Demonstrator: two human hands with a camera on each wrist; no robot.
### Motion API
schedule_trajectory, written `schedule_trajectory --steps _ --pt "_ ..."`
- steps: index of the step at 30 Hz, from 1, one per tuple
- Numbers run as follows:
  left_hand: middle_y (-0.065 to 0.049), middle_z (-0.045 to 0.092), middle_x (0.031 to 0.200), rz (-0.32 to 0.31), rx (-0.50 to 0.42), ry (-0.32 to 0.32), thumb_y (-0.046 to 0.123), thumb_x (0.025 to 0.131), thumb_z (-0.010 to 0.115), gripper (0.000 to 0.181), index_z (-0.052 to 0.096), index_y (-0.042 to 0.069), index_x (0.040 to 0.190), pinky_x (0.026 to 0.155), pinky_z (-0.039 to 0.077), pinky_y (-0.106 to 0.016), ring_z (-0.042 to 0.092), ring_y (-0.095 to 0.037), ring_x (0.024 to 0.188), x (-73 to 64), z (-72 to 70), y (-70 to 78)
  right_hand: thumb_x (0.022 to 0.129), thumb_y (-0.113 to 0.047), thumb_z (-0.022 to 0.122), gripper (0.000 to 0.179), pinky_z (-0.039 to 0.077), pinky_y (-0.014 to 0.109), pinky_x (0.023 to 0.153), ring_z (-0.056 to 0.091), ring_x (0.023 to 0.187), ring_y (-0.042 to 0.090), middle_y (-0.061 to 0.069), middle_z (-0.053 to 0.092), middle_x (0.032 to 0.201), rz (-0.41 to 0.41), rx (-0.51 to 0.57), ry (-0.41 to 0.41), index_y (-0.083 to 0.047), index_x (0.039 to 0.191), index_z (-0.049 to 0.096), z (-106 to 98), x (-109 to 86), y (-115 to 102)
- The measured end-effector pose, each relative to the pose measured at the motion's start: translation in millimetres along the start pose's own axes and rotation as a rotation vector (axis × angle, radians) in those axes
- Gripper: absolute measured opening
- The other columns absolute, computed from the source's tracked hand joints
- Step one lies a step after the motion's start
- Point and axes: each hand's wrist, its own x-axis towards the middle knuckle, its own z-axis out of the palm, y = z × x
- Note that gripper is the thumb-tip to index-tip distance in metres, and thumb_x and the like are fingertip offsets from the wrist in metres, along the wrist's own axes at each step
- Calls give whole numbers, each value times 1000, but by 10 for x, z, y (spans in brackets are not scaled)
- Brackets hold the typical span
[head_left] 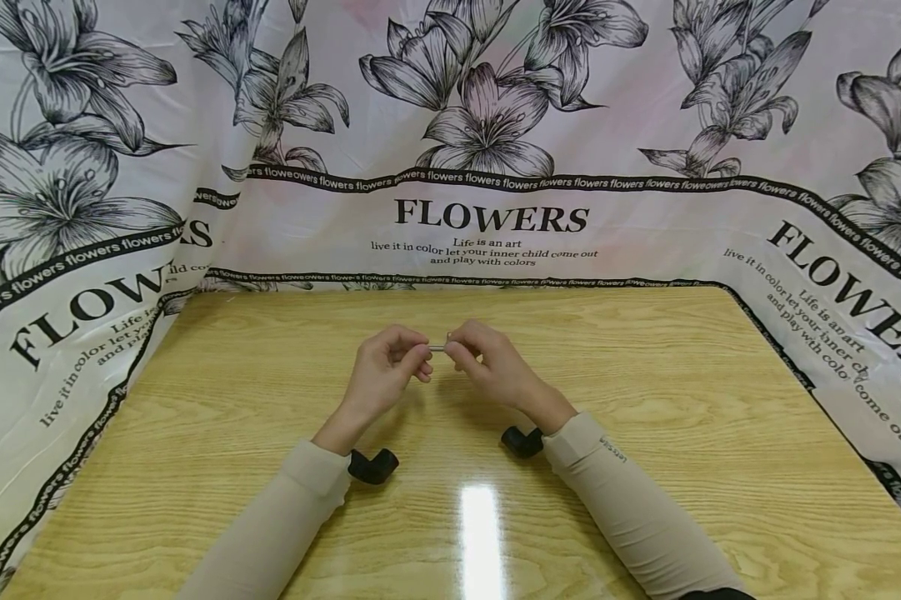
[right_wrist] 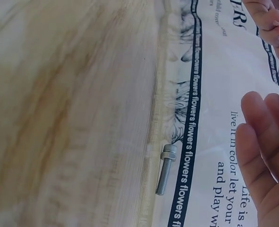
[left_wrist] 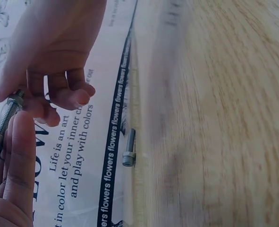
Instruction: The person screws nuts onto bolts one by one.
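Observation:
My left hand (head_left: 381,371) pinches a metal bolt (head_left: 437,348) between thumb and fingers, low over the far part of the table. At the bolt's other end, the thumb and forefinger of my right hand (head_left: 495,367) pinch a hex nut (left_wrist: 16,98) that sits on the thread near the tip. The right hand's other fingers hang loosely curled in the left wrist view. A second bolt (left_wrist: 130,146) lies on the table, a nut (right_wrist: 168,155) close up against its head. In the right wrist view the held bolt is out of frame.
The wood-grain table (head_left: 645,375) ends at a white curtain (head_left: 330,225) with flower drawings and printed words, which hangs along the back and both sides. Black curved pieces (head_left: 373,467) show at both wrists, beside the beige sleeves (head_left: 285,517).

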Motion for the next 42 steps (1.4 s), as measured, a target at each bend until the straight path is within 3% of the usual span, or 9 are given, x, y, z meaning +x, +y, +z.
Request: schedule_trajectory --steps 4,9,17,21,25,30,34,38,42 --pt "-31 61 87 -11 -15 4 -6 93 56 17 56 -18 105 68 55 -50 62 -50 74 5 4 -8 98 -17 56 11 50 39 64 58 74 13 1 59 92 45 4 0 -9 103 62 -2 -2 -6" --pt "-23 64 88 -21 -25 16 -7 92 57 16 56 -18 104 67 56 -44 61 -50 76 15 7 -16 87 -13 71 29 49 40 60 60 74 15 4 61 101 47 49 3 -7 111 56 4 -3 -11" --pt "-22 64 87 -41 -38 22 -7 92 57 17 56 -18 104 68 56 -45 61 -51 76 13 6 -6 93 -8 63 13 49 29 64 58 70 11 -2 59 92 -40 14 24 -11 103 55 16 -1 2" --pt "-20 64 84 -44 -31 25 -6 92 57 15 57 -16 103 68 56 -46 62 -48 75 11 4 -6 97 -13 58 5 49 32 61 57 70 12 -2 58 92 -17 13 12 -12 101 59 11 -5 13" --pt "-20 63 83 -39 -31 25 -7 92 57 11 58 -13 102 67 56 -45 63 -47 74 10 6 -1 99 -14 53 9 50 35 59 58 71 12 0 58 91 26 36 -10 -11 100 61 4 -9 8" --pt "-26 63 86 -37 -27 20 -7 92 57 12 58 -13 102 67 56 -43 62 -49 75 6 8 3 94 -18 64 21 51 41 64 59 74 13 2 61 99 75 41 -5 -7 111 58 -2 -7 -9" --pt "-25 63 88 -43 -21 19 -6 93 57 14 57 -15 104 68 56 -43 62 -49 76 5 7 4 89 -12 69 29 50 39 62 61 73 13 4 61 103 31 44 3 -6 113 53 5 -3 -7" --pt "-20 64 86 -46 -20 16 -6 93 57 17 56 -17 105 68 56 -45 63 -48 75 2 5 3 92 -7 64 19 49 30 63 61 70 12 2 61 97 -29 30 10 -9 107 54 12 1 5" --pt "-25 63 86 -42 -18 14 -5 93 56 16 56 -16 105 69 55 -47 63 -48 75 0 4 5 95 -9 59 7 48 30 60 58 68 13 -1 59 90 -50 4 12 -10 103 58 10 6 10"
